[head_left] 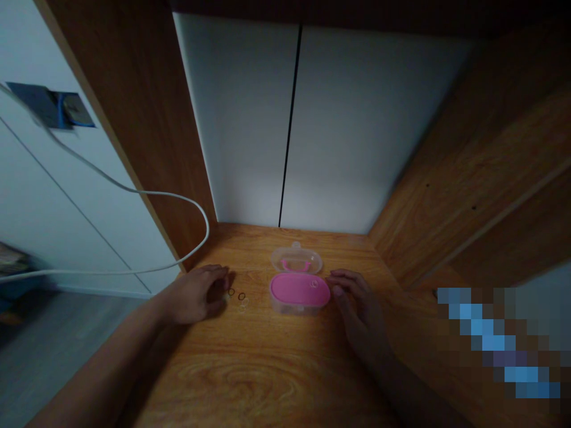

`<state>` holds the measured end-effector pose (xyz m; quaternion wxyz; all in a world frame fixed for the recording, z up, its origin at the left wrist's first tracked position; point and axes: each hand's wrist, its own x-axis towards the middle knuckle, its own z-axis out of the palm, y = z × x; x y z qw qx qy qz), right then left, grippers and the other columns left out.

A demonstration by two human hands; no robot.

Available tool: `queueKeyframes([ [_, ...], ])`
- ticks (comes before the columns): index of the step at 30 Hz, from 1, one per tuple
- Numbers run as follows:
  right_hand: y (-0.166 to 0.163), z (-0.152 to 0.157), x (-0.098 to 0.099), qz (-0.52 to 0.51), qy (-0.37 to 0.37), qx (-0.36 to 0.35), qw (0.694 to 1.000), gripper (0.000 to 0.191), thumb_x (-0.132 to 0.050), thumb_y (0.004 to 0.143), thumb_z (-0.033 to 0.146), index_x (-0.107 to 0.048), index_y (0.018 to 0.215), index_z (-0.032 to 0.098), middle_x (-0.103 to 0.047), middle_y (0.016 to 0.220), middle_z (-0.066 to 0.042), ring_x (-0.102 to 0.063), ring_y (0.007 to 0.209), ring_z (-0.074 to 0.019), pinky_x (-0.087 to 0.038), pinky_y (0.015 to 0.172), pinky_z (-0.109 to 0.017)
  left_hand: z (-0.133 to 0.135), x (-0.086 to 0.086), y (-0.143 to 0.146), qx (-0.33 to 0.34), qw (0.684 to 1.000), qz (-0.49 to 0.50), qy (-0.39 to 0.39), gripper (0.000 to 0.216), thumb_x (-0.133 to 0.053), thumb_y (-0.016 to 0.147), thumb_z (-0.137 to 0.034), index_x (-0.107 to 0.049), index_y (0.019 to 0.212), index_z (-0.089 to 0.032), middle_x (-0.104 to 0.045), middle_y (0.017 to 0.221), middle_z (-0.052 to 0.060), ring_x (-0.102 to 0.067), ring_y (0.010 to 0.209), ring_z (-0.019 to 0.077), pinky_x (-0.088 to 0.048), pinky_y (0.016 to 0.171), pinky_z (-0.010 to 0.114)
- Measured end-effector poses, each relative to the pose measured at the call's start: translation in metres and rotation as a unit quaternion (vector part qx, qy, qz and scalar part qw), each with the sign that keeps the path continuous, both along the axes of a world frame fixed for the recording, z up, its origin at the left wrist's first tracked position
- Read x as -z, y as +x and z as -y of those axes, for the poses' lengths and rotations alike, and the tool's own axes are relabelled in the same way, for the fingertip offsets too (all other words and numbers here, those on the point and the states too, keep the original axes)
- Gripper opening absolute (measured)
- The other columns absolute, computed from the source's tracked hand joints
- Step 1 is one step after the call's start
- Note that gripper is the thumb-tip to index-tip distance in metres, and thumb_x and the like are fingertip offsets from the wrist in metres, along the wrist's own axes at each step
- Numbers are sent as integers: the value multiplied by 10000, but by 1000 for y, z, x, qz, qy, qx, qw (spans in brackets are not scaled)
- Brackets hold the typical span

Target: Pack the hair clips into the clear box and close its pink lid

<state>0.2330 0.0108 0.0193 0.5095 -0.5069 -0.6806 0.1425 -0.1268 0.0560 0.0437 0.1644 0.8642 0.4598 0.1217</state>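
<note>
A small clear plastic box (294,308) with a pink inner tray (292,289) stands on the wooden surface. Its transparent lid (297,260), with a pink handle, is swung back behind it. My right hand (359,306) is at the box's right end, thumb and fingers apart, fingertips at or very near the rim. On the left, several thin rings like small elastic bands, among them a dark ring (241,296) and a pale ring (242,308), lie on the wood. My left hand (196,294) rests just left of them, fingers curved and thumb spread, nothing visible in it.
A white cable (196,205) loops in from the left above my left forearm. Wooden side panels (151,119) and a white back panel (250,131) enclose the wooden surface (241,368). A blurred, pixelated patch (491,342) covers part of the right side.
</note>
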Motion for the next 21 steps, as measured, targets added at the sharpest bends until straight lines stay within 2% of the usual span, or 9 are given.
queueKeyframes([
  [5,0,-1,1,6,-4,-5,1000,224,-532,964,375,-716,1000,254,-613,1119,-91,-599,1070,-258,-506,936,-458,1,-4,6,25,999,22,-10,98,-590,724,-201,-595,822,-197,-641,820,18,-596,755,184,-433,713,285],
  [15,0,-2,2,12,-14,1,1000,204,-547,957,364,-710,991,248,-600,1123,-90,-593,1076,-252,-495,951,-457,1,-2,18,105,989,107,-15,98,-598,744,-120,-668,759,-187,-695,813,14,-632,776,152,-464,724,255],
  [18,0,-2,0,21,-3,3,1000,197,-540,960,346,-707,986,244,-602,1117,-91,-598,1070,-249,-506,942,-448,4,-6,20,92,985,141,-29,99,-626,789,-176,-721,760,-186,-728,811,21,-652,743,142,-479,708,248],
  [21,-1,1,-3,46,29,0,999,164,-552,951,301,-701,998,249,-612,1103,-88,-616,1044,-241,-531,909,-427,9,-6,29,23,975,215,-54,131,-668,814,-269,-751,769,-178,-743,763,33,-640,673,139,-474,630,236],
])
